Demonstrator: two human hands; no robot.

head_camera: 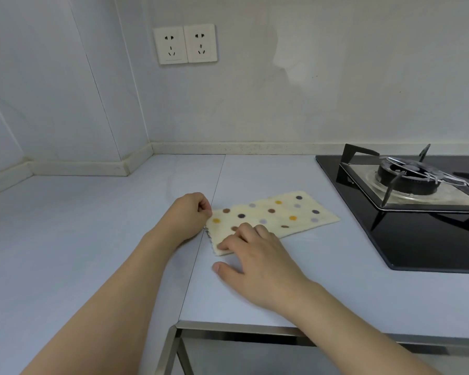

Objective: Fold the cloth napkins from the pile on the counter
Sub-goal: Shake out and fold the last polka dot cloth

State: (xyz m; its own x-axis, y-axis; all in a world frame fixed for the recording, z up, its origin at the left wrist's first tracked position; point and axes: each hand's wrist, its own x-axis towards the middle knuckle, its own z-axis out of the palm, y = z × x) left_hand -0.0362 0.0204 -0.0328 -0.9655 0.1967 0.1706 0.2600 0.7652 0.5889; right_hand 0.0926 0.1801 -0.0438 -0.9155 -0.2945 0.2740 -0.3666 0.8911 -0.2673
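A cream napkin (279,215) with brown, yellow and grey dots lies folded into a long strip on the pale counter (92,239). My left hand (190,212) is curled at the strip's far left corner and pinches that corner. My right hand (255,255) lies flat over the near left corner, fingertips pressing the cloth down, thumb spread on the counter. No other napkins or pile show in the head view.
A black gas hob (406,201) with a burner and metal pan support fills the right side. Two wall sockets (185,44) sit on the back wall. A steel rim (228,327) marks the counter's front edge below my right arm.
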